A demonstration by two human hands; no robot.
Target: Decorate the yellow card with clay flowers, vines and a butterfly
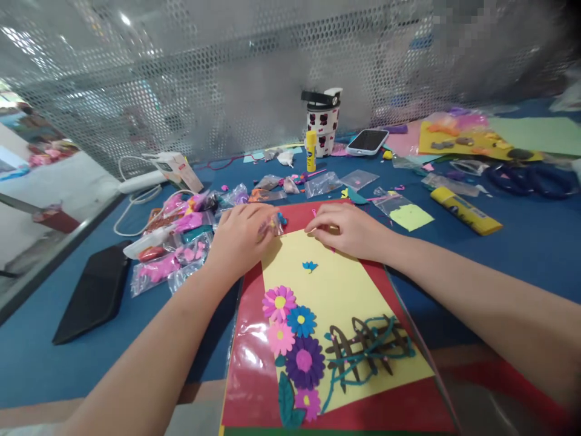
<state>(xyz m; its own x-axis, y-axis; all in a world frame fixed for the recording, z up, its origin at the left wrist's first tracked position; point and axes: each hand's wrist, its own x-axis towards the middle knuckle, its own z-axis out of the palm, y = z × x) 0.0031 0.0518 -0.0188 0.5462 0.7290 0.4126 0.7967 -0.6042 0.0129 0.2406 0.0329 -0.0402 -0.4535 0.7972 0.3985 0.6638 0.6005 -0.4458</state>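
Note:
My left hand (242, 239) is closed over a small clear plastic bag (278, 224) with a bit of blue clay showing, at the top left of the yellow sheet (336, 290). A thin pink stick (314, 213) passes behind the curled fingers of my right hand (342, 230), whose thumb and forefinger are pinched above the sheet's upper edge. A small blue clay piece (309, 266) lies between and below my hands. Clay flowers (303, 360) run down the sheet's left side. A brown clay fence (363, 348) with teal vines covers its lower right. Red card (247, 375) lies underneath.
Bags of clay (158, 266) and a black case (93, 293) lie on the left. A glue stick (311, 151), tumbler (323, 124) and phone (368, 142) are at the back, before a perforated metal panel (263, 91). A yellow packet (465, 210) lies right.

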